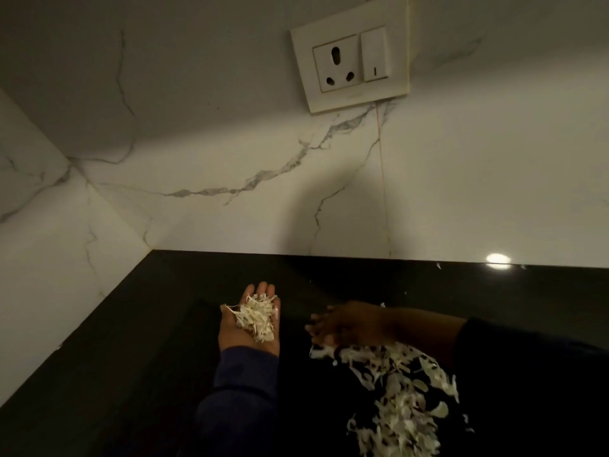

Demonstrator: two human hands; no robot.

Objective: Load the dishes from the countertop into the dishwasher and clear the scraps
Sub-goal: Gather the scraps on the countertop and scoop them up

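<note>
Scraps point(398, 390) of pale shredded vegetable lie in a loose heap on the black tabletop point(115, 374), at about five o'clock in your view, trailing down toward the bottom edge. A smaller handful point(257, 319) of the same shreds sits in your left hand point(252, 319), which is turned palm up near the middle, at about six o'clock, with the fingers straight and relaxed: that grip is apart, cupping rather than clenching. Your right hand point(342, 324) reaches in from three o'clock, palm down, at the upper end of the heap; its fingers are blurred, so you cannot tell whether that grip is apart or together. Both arms wear dark sleeves point(244, 390). Behind the tabletop rises a white marble-veined wall point(197, 143), meeting a side wall at nine o'clock. A socket plate point(352, 57) with one switch hangs on the wall at one o'clock. A round light reflection point(498, 258) glints on the tabletop's far edge at three o'clock.
</note>
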